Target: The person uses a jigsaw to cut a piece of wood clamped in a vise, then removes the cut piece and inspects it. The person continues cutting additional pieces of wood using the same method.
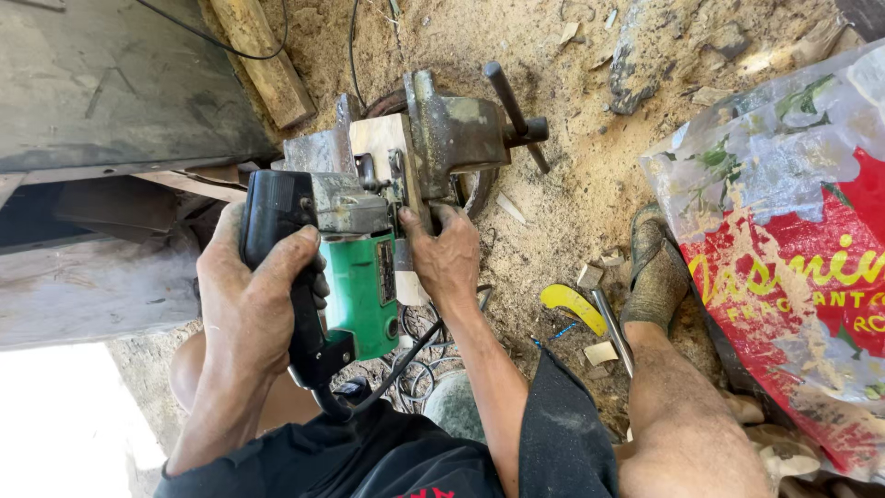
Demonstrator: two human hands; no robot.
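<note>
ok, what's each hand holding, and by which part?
Left hand grips the green power tool by its black rear handle. Right hand presses on the pale wooden piece clamped in the bench vise, beside the tool's front.

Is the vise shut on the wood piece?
Shut: the vise jaws stand against both faces of the wood piece, no gap showing.

A green power tool (361, 286) is gripped by the left hand (247, 295); a wooden piece (387, 148), clamped in a vise (452, 134), is steadied by the right hand (447, 258).
</note>
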